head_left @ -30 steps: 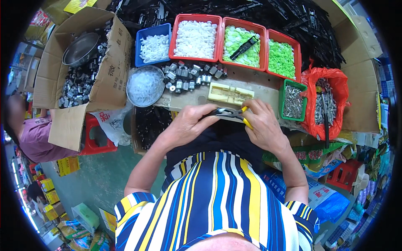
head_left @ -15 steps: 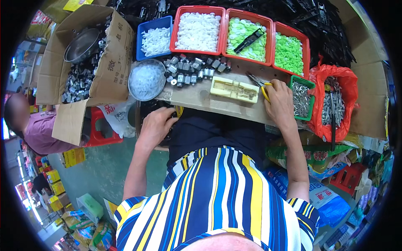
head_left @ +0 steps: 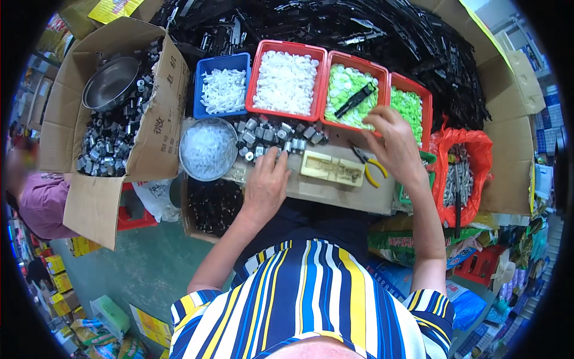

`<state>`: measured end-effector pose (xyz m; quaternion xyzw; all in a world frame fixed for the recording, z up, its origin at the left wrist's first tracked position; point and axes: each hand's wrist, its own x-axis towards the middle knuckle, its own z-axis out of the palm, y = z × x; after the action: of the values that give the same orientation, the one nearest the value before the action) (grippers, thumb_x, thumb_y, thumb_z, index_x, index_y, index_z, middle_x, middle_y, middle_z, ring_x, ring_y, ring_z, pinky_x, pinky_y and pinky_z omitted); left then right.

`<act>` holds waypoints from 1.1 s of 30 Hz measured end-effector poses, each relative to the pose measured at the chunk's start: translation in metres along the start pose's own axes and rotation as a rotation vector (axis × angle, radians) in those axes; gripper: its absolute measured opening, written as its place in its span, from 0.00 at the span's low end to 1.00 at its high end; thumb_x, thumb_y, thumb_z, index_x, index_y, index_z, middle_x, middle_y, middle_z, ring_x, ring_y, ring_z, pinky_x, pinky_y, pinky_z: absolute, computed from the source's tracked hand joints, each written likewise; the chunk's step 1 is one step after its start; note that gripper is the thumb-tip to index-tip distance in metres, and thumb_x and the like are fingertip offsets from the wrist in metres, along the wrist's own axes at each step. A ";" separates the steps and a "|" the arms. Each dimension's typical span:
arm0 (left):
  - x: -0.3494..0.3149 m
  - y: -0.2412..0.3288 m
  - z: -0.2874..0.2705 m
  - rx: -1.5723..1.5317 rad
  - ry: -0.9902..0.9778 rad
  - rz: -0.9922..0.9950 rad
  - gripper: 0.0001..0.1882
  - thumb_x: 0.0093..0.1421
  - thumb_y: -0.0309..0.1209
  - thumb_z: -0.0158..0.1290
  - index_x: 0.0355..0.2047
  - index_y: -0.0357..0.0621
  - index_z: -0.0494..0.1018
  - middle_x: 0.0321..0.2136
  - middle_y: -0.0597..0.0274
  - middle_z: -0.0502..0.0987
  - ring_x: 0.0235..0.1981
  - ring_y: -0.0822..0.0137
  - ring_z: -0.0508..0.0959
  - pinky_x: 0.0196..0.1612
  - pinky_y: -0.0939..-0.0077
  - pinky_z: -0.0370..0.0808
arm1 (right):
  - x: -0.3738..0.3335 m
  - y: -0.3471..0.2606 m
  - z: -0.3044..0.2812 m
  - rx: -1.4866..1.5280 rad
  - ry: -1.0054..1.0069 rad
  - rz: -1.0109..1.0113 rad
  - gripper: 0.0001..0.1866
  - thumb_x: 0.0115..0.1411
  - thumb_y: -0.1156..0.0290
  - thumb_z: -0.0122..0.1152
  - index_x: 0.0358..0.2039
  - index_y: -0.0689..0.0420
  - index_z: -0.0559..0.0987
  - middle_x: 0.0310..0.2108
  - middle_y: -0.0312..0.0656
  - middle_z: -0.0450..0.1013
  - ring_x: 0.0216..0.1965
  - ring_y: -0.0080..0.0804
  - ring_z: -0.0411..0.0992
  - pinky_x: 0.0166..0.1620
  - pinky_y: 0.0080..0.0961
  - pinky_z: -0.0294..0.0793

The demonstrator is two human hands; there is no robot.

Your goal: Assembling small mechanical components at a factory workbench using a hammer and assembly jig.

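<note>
My left hand [head_left: 267, 183] reaches over the near edge of the work board, its stretched fingertips at a pile of small silver motors [head_left: 253, 135]. No motor shows lifted in it. My right hand [head_left: 397, 143] is raised over the front of the red bin of pale green discs [head_left: 341, 84], thumb and forefinger apart, with nothing visible between them. A black plastic part [head_left: 356, 100] lies on those discs, just beyond the fingertips. Yellow-handled pliers [head_left: 375, 172] rest on the board below this hand. Between the hands sits a cream block-shaped fixture [head_left: 332, 168] with a recess.
A metal bowl of clear pieces [head_left: 208, 149] stands left, beside a carton of motors [head_left: 170, 113]. Blue [head_left: 197, 90] and red [head_left: 261, 54] bins hold white parts. Black parts [head_left: 406, 45] heap behind. At right hangs a red bag of metal pieces [head_left: 439, 179]. Another person [head_left: 45, 203] sits far left.
My right hand has let go of the pliers and moved up toward the green discs. My left hand has come from below the board's edge to the motors. The view has shifted.
</note>
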<state>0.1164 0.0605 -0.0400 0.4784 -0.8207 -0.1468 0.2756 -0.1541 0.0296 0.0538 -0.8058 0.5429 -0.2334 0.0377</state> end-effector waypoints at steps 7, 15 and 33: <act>-0.002 -0.009 0.006 -0.014 0.008 0.039 0.25 0.52 0.24 0.60 0.51 0.28 0.70 0.49 0.46 0.70 0.43 0.49 0.72 0.46 0.62 0.73 | 0.136 0.060 0.046 -0.109 0.115 -0.061 0.08 0.56 0.76 0.61 0.37 0.61 0.79 0.40 0.47 0.73 0.43 0.46 0.73 0.45 0.36 0.74; -0.004 -0.007 0.001 -0.039 -0.013 0.023 0.25 0.52 0.25 0.59 0.51 0.31 0.70 0.50 0.49 0.70 0.44 0.54 0.72 0.46 0.65 0.74 | 0.202 0.083 0.076 -0.304 -0.031 -0.113 0.09 0.52 0.73 0.66 0.35 0.56 0.82 0.37 0.40 0.73 0.46 0.39 0.70 0.42 0.39 0.75; -0.010 0.008 -0.012 -0.088 0.078 0.004 0.17 0.49 0.22 0.62 0.42 0.37 0.76 0.44 0.52 0.74 0.42 0.52 0.75 0.44 0.62 0.74 | -0.069 -0.003 0.045 0.021 -0.076 -0.180 0.09 0.48 0.75 0.63 0.33 0.55 0.78 0.31 0.38 0.70 0.35 0.37 0.71 0.34 0.32 0.68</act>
<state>0.1216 0.0735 -0.0294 0.4694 -0.8032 -0.1633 0.3284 -0.1532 0.0839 -0.0084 -0.8590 0.4643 -0.2108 0.0455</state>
